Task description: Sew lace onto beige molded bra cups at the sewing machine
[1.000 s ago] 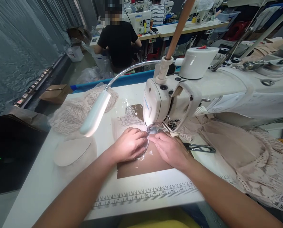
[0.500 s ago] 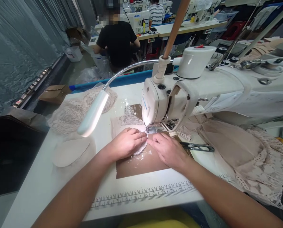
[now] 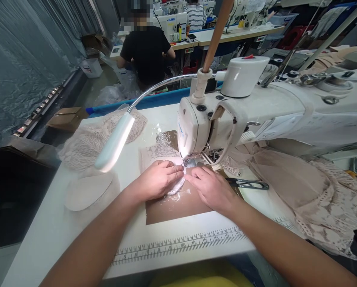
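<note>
Beneath the left hand point(image 3: 158, 181), lace point(image 3: 176, 187) is pressed down by bent fingers, with the right hand point(image 3: 213, 188) placed at its edge; whether either pinches cannot be told.

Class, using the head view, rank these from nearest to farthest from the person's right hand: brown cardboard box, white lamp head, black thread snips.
From the right hand:
1. Black thread snips: close by, to the right.
2. White lamp head: to the left, above the table.
3. Brown cardboard box: far left, beyond the table.
</note>
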A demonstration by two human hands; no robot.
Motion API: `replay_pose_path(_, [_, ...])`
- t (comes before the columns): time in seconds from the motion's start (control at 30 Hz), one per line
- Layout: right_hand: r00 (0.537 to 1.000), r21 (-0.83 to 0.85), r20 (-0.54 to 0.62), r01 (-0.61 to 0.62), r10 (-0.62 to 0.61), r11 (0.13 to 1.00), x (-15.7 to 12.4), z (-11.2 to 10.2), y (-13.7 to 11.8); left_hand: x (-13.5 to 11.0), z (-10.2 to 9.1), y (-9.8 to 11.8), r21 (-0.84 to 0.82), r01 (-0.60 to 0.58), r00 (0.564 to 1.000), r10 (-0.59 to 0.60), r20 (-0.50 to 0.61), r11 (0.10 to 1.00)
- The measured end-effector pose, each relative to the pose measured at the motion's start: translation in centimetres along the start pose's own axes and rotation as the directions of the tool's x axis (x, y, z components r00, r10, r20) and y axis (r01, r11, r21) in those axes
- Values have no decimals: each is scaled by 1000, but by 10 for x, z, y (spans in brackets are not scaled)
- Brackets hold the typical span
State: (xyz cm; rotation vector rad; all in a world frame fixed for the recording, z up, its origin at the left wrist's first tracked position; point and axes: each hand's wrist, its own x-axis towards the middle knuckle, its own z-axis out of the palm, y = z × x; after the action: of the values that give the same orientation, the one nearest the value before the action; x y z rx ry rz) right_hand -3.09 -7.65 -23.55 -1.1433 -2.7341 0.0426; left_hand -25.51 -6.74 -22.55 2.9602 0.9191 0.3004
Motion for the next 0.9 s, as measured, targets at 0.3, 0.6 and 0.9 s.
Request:
replay_pose_path(0.3, [998,-23,-39,-42,41,999,3,1,2,5,1,12,31,149,988,-150,28,988])
replay_pose_path(0.6, [998,7,-45,-45,45,999,0,4,4,5,0,15,22,147,989,-148,9,989])
replay_pose_path(0.9, [1000,59,1,25,-25,998,-1,0,3,4,-4,9,-13,107,994,-107,27,994])
